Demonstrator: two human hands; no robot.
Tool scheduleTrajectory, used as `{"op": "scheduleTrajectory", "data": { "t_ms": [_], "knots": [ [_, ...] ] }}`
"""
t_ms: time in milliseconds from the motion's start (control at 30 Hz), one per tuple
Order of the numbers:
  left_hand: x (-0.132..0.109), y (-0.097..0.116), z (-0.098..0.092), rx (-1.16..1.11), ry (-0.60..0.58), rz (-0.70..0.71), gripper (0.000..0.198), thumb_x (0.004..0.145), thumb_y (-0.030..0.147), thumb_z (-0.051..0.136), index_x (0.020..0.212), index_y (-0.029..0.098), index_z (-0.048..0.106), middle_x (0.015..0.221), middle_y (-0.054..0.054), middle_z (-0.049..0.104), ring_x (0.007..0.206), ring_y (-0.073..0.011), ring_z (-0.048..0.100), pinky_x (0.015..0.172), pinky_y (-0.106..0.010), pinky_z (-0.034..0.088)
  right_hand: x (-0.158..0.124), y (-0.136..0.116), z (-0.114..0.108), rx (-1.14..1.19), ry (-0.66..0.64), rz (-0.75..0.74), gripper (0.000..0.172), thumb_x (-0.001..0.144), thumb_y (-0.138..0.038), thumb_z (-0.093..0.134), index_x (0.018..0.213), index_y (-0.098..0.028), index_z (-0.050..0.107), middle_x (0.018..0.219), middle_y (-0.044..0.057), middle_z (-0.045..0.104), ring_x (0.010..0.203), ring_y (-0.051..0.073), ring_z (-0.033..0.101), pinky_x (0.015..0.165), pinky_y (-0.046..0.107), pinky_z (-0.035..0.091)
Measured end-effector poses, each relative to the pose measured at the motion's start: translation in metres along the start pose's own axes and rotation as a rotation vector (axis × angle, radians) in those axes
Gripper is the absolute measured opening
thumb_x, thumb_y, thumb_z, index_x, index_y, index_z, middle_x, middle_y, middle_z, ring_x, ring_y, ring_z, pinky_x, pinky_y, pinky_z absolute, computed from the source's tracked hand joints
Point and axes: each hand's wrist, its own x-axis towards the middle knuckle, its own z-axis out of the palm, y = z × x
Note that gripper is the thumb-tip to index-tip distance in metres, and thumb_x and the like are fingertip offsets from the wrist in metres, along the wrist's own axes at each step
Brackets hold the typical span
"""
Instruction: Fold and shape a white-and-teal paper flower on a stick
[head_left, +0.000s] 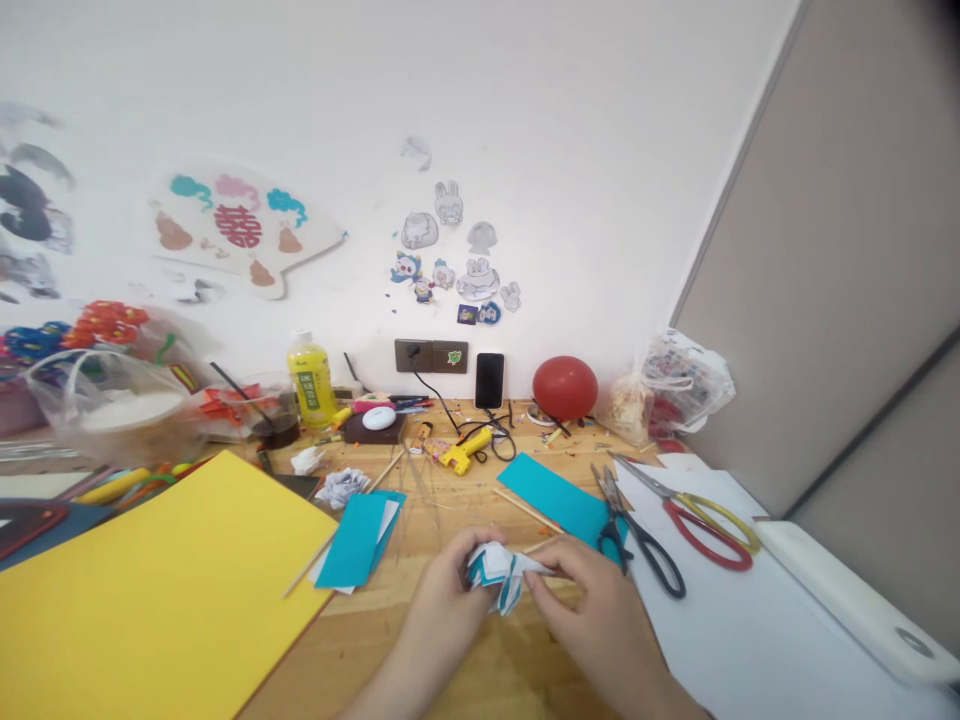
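Observation:
Between my two hands, a little above the wooden table, is a small paper flower [495, 570] made of white and teal folded layers. My left hand [457, 580] curls its fingers around the flower's left side. With thumb and forefinger my right hand [581, 590] pinches the pointed white end on the right. Beyond the left hand lie teal paper strips [352, 540] with white sheets beneath. A longer teal sheet [555, 495] is past the right hand, with black-handled scissors [637, 530] across its end.
A yellow sheet [165, 590] covers the left side. At right, red-and-yellow-handled scissors [712, 525] rest on white paper [720, 620] beside a long white device [862, 600]. Farther back are a yellow glue gun [466, 452], a phone [490, 380], a red balloon [565, 388] and a drink bottle [311, 380].

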Motion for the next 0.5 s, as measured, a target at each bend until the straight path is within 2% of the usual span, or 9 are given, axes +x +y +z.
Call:
{"op": "scheduleTrajectory", "data": {
  "t_ms": [100, 267, 500],
  "knots": [
    [-0.002, -0.004, 0.001, -0.007, 0.02, 0.041, 0.034, 0.047, 0.006, 0.048, 0.076, 0.017, 0.061, 0.076, -0.001, 0.065, 0.077, -0.0196, 0.059, 0.068, -0.026, 0.044, -0.003, -0.004, 0.003, 0.001, 0.092, -0.086, 0.015, 0.078, -0.014, 0.051, 0.072, -0.019, 0.063, 0.079, 0.004, 0.07, 0.074, 0.017, 0.065, 0.067, 0.027, 0.051],
    [-0.002, -0.005, 0.001, -0.011, 0.031, 0.05, 0.036, 0.047, 0.007, 0.048, 0.079, 0.017, 0.061, 0.078, -0.001, 0.065, 0.079, -0.0197, 0.059, 0.07, -0.027, 0.044, -0.004, -0.001, 0.006, -0.058, 0.16, -0.179, 0.019, 0.083, -0.017, 0.046, 0.074, -0.02, 0.062, 0.067, 0.001, 0.068, 0.06, 0.014, 0.064, 0.057, 0.023, 0.05],
    [-0.004, -0.007, 0.003, -0.001, 0.049, 0.058, 0.033, 0.049, 0.009, 0.048, 0.078, 0.017, 0.062, 0.079, -0.002, 0.065, 0.079, -0.0203, 0.06, 0.071, -0.028, 0.045, -0.01, 0.002, 0.02, -0.176, 0.281, -0.198, 0.032, 0.089, -0.024, 0.039, 0.068, -0.019, 0.062, 0.06, 0.002, 0.067, 0.049, 0.013, 0.061, 0.048, 0.023, 0.046]
  ]
}}
